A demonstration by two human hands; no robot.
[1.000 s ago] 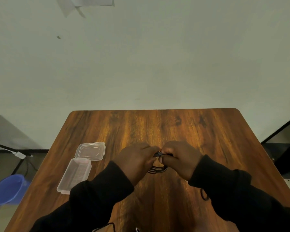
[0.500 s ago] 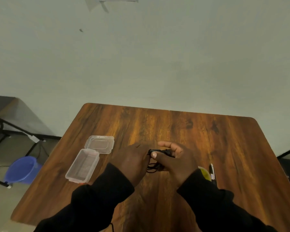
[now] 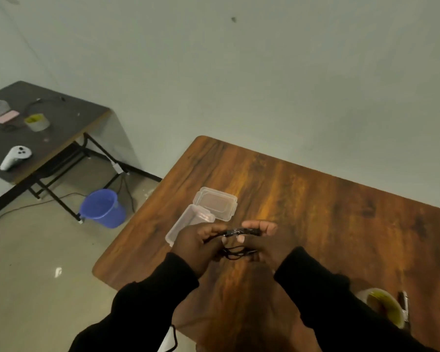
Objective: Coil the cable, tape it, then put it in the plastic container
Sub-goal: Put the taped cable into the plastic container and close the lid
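A coiled black cable hangs between both hands above the wooden table. Clear tape glints on its upper strand, between the two hands. My left hand grips the coil's left side and my right hand grips its right side, thumb pressed on the taped part. Just beyond my left hand sits the clear plastic container, open, with its hinged lid laid flat behind it. My left hand partly covers the container's near end.
A yellow-cored tape roll and a marker pen lie at the table's near right, behind my right sleeve. A blue bucket stands on the floor left of the table. A dark side table with small items stands farther left.
The view has swung left and tilted, revealing the side table and floor. Both hands keep hold of the coil, which now sits closer to the container.
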